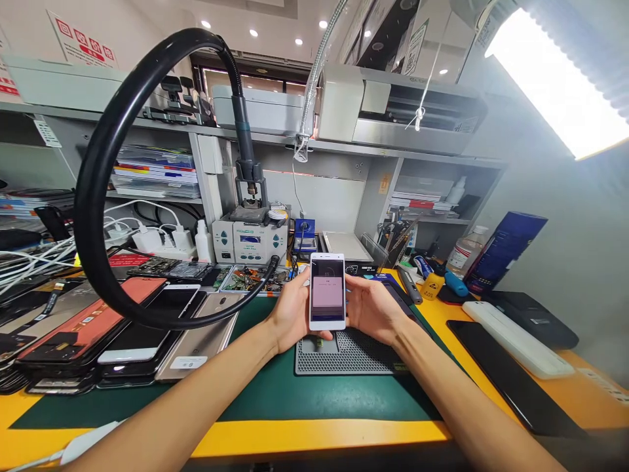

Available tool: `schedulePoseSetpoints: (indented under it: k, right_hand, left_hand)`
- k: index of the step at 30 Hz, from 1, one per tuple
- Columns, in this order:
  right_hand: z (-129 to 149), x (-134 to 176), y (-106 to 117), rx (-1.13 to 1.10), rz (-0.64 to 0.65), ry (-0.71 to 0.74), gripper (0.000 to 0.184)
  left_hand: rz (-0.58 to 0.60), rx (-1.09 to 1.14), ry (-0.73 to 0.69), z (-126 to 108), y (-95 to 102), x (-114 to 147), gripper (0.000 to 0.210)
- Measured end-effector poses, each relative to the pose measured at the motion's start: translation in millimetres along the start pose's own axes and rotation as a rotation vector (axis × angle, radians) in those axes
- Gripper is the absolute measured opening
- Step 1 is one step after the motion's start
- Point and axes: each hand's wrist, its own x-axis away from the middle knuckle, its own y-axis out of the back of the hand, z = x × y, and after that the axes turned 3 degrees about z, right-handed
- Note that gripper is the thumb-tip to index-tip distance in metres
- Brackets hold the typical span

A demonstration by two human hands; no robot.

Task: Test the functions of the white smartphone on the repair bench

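A white smartphone (327,292) is held upright between my two hands, its screen lit with a pale pink box on a dark background. My left hand (289,311) is closed around the phone's left edge, with fingertips showing below its bottom edge. On the opposite side my right hand (373,308) grips the right edge; part of its fingers is hidden behind the phone. Below the phone lies a grey perforated work pad (339,362) on a green mat (265,403).
Stacked phones (162,321) fill the left side. A thick black hose (91,177) loops from a hot-air station (251,242). To the right lie a black phone-like slab (511,373), a white case (515,337) and a clear bottle (466,252). A bright lamp (560,78) hangs upper right.
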Motion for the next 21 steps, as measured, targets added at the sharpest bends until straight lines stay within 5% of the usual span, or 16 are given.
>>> schedulePoseSetpoints:
  k: [21]
  right_hand:
    - [-2.6,-1.9,-1.4,0.059,-0.015,0.028,0.026]
  left_hand:
    - [0.0,-0.009,-0.002,0.7,0.3,-0.8,0.072]
